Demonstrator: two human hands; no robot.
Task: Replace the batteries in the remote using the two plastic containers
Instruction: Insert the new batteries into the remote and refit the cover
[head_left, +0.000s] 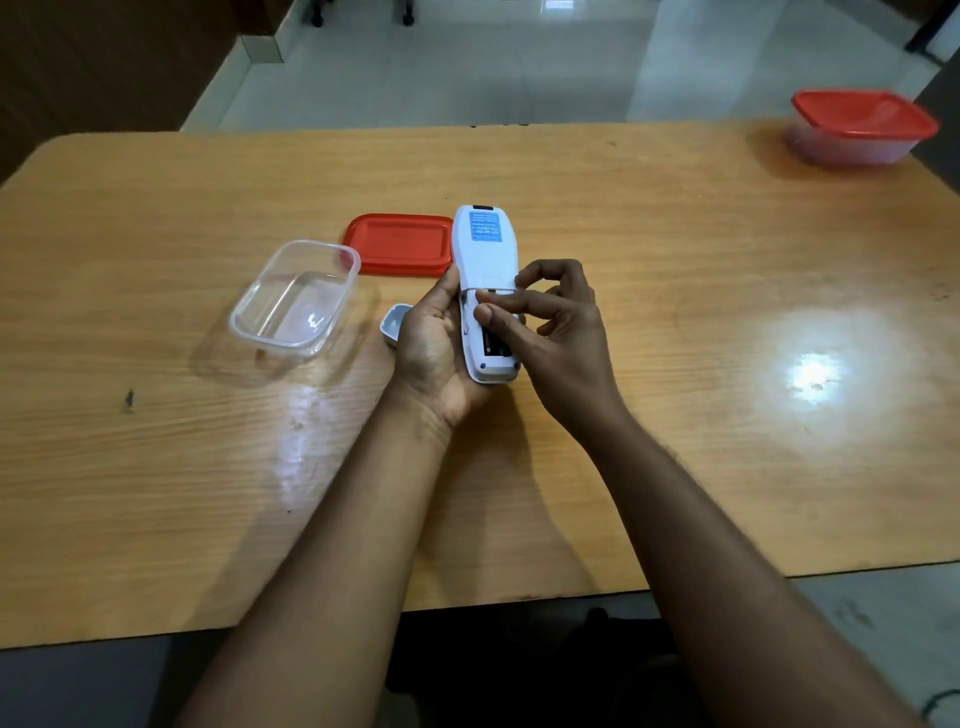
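Note:
A white remote (482, 249) with a blue label lies face down in my left hand (434, 348), held above the wooden table (675, 312). Its battery compartment is uncovered at the near end, dark inside. My right hand (550, 332) has its thumb and forefinger pinched in that compartment; whether they grip a battery I cannot tell. The white battery cover (393, 323) lies on the table just left of my left hand. An open, empty clear container (296, 299) stands to the left, its red lid (399, 243) beside the remote. A second container (860, 127) with its red lid on sits far right.
The table's near edge runs just below my forearms, and its far edge borders a glossy tiled floor (467, 62). A small dark mark (129, 400) sits on the left of the tabletop. Chair castors show at the top.

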